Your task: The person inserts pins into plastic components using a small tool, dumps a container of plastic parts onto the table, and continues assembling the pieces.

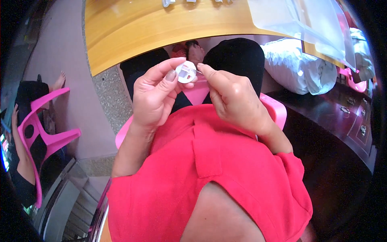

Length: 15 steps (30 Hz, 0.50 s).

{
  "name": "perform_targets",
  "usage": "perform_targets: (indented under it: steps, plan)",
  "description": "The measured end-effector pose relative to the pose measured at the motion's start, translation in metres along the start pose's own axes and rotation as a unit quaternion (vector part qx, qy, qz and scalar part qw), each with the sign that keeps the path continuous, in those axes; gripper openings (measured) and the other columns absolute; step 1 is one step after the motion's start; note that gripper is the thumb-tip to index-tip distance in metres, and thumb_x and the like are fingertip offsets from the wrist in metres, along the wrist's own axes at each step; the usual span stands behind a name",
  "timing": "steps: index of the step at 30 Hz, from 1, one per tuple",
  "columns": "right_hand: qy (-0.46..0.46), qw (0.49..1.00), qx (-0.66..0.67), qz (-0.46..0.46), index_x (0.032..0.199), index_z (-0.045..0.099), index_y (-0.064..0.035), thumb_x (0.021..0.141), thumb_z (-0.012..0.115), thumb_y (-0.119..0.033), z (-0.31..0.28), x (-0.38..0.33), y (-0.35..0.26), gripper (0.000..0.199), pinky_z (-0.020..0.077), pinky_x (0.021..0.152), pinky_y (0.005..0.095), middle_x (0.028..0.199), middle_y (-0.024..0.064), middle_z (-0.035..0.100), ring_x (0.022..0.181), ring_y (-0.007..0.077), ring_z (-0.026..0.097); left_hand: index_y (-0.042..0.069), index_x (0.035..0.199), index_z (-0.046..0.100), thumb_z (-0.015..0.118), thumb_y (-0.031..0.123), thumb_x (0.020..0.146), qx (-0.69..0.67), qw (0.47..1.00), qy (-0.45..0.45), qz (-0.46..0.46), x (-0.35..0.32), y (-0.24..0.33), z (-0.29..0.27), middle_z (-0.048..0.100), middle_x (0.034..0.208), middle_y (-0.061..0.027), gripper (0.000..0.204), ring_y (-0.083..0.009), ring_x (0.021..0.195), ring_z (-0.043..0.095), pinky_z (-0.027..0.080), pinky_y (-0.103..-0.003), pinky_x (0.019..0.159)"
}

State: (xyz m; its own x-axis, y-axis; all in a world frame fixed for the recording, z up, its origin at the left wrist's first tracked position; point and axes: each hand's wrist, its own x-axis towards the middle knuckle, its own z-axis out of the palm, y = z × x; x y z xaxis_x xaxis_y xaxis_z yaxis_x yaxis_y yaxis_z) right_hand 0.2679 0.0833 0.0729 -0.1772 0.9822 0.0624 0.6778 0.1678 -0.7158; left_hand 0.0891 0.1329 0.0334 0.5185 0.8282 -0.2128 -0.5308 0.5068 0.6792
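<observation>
A small round white plastic piece with a rectangular window in its middle is pinched in my left hand, between thumb and fingers, above my lap. Close to its right edge is the index fingertip of my right hand. The other right fingers are curled under, and what they may hold is hidden. A thin, clear sliver shows by that fingertip, too small to name. Whether the right fingertip touches the white piece, I cannot tell.
The yellow wooden table stands just beyond my knees, with a translucent plastic bin and small white pieces on it. A stuffed white bag lies at right by dark furniture. Another person sits at left on a pink chair.
</observation>
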Motion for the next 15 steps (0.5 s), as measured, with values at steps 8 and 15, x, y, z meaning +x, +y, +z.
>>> perform_targets:
  steps: [8, 15]
  plan:
    - [-0.018, 0.993, -0.119, -0.010, 0.121, 0.052, -0.0003, 0.073, 0.057, 0.005, -0.0021, -0.0036, -0.0042, 0.049, 0.0488, 0.052, 0.0382, 0.070, 0.0136, 0.056, 0.060, 0.0304, 0.060, -0.006, 0.118, 0.053, 0.050, 0.002, 0.092, 0.007, 1.000, -0.001, -0.018, -0.0010, -0.0009, -0.0005, 0.062, 0.106, -0.0172, 0.028, -0.0224, 0.090, 0.062, 0.053, -0.034, 0.080]
    - [-0.008, 0.985, -0.169, -0.021, 0.120, 0.054, -0.0011, 0.070, 0.058, 0.002, -0.0002, -0.0043, -0.0038, 0.050, 0.0486, 0.049, 0.0368, 0.068, 0.0113, 0.055, 0.057, 0.0270, 0.059, -0.005, 0.118, 0.054, 0.050, 0.003, 0.092, -0.007, 1.000, 0.004, -0.026, -0.0008, -0.0013, 0.0019, 0.063, 0.104, -0.0167, 0.027, -0.0221, 0.089, 0.063, 0.054, -0.034, 0.080]
